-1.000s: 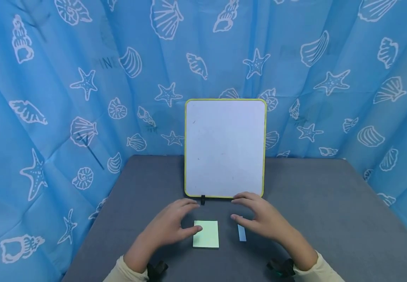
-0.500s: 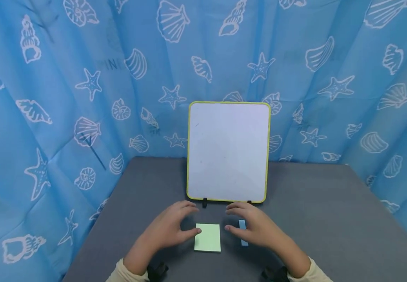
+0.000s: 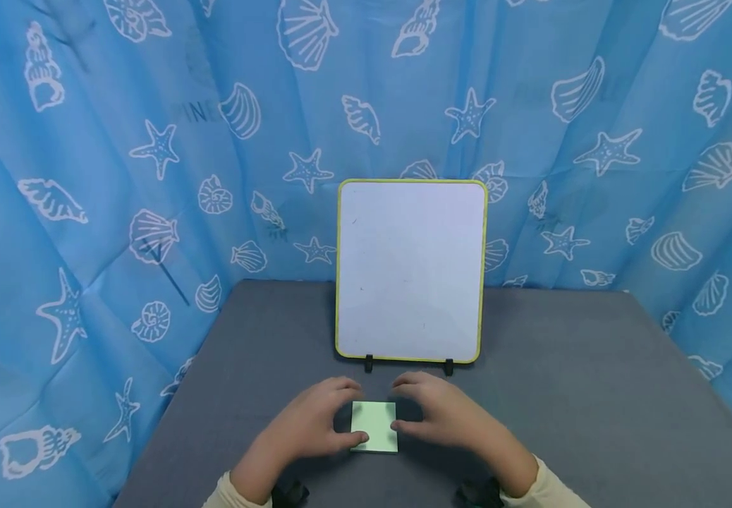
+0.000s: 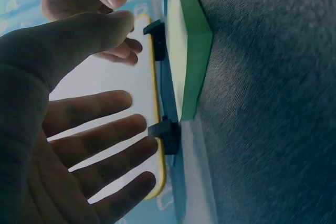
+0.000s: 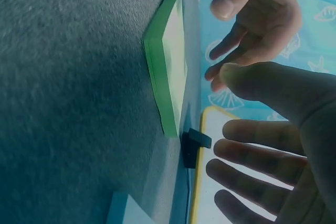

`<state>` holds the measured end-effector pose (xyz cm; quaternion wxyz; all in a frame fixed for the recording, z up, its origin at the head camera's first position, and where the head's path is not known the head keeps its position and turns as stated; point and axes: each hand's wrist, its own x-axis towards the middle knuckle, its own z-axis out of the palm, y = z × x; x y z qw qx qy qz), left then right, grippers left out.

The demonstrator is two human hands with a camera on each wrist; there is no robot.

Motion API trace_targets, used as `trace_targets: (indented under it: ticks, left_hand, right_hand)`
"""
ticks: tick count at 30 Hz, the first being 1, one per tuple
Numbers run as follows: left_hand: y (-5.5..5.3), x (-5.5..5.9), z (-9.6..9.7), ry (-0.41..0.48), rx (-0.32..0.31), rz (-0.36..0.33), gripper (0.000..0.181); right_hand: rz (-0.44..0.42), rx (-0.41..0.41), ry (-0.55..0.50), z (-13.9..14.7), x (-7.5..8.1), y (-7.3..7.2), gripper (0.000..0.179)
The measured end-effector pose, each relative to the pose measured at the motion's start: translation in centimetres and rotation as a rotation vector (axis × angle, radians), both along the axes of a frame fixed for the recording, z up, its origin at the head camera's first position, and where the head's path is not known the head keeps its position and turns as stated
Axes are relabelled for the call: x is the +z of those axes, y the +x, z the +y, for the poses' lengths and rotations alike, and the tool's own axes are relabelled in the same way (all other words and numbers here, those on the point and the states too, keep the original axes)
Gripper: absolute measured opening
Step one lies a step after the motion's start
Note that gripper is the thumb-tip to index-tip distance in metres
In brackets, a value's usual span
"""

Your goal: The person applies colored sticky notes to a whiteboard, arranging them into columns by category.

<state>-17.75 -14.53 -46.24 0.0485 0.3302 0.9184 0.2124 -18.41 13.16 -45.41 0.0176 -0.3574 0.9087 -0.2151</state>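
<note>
A pale green pad of sticky notes (image 3: 375, 425) lies on the grey table in front of me. My left hand (image 3: 312, 423) hovers at its left side, thumb over the pad's lower left part in the head view. On the other side my right hand (image 3: 445, 416) hovers, its thumb at the pad's right edge. Both hands have their fingers spread and hold nothing, as the left wrist view shows of the left fingers (image 4: 100, 145) and the right wrist view of the right fingers (image 5: 257, 171). A small blue pad (image 5: 128, 211) shows in the right wrist view; the right hand hides it from the head camera.
Behind the hands a whiteboard (image 3: 410, 271) with a yellow frame stands upright on small black feet (image 3: 448, 367). The grey tabletop (image 3: 563, 381) stretches out to both sides. A blue curtain (image 3: 233, 176) with white shells and starfish hangs behind the table and along its sides.
My right hand has moved left, from beyond the blue pad to the green pad's right edge, covering the blue pad. The left hand has shifted slightly right and nearer me.
</note>
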Motion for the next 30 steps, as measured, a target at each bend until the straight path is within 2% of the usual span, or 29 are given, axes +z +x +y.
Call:
trace_targets:
  ticks: [11, 19, 30]
  left_hand:
    - [0.1, -0.8, 0.3, -0.044, -0.025, -0.061, 0.057]
    - [-0.2, -0.7, 0.5, -0.073, -0.041, -0.113, 0.058]
    - [-0.1, -0.9, 0.7, -0.107, -0.045, -0.114, 0.057]
  right_hand:
    - [-0.094, 0.054, 0.048, -0.8, -0.4, 0.0, 0.045]
    - [-0.166, 0.036, 0.107, -1.4, -0.6, 0.1, 0.047]
    - [-0.153, 0.047, 0.147, -1.7, -0.8, 0.2, 0.048]
